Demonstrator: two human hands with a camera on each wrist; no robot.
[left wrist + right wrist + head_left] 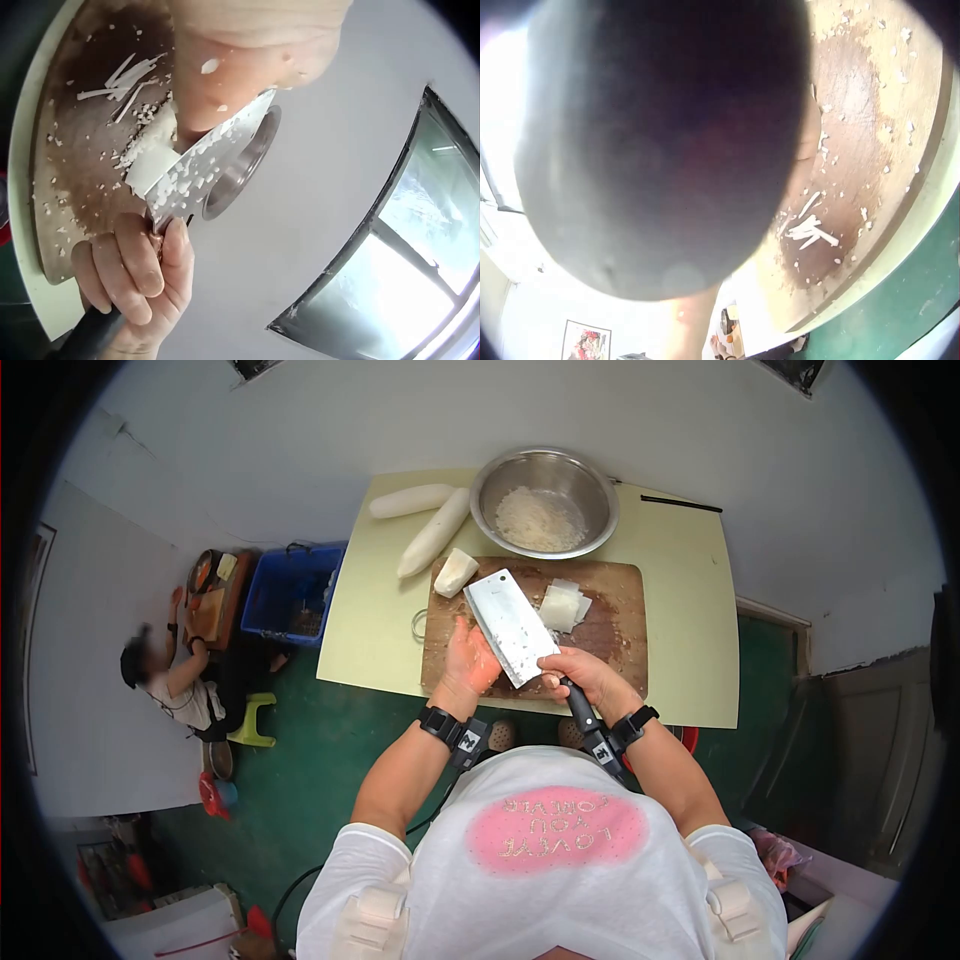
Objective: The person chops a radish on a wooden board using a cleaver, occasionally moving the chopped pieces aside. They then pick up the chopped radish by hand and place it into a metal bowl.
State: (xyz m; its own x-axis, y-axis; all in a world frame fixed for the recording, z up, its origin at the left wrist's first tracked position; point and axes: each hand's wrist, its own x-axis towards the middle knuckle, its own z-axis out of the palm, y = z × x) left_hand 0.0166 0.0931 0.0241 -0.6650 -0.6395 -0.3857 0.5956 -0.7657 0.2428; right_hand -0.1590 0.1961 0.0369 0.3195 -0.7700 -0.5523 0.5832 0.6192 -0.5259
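My right hand (590, 678) (139, 274) holds a cleaver (508, 622) (206, 169) by its black handle, thumb and fingers at the blade's heel. White bits cling to the blade. My left hand (472, 658) (255, 52) is beside the blade's left edge, fingers extended, with white bits on the skin. A stack of white radish slices (562, 607) lies on the wooden cutting board (620, 645), right of the blade. At the board's upper left is a cut radish piece (456, 572). A large dark blurred shape hides most of the right wrist view; thin shreds (810, 232) show beside it.
A steel bowl (545, 500) with white shreds stands behind the board. Two whole radishes (434, 533) lie at the table's back left, a black stick (680, 504) at the back right. Left of the table (350, 630) are a blue bin (290, 592) and a seated person (185, 680).
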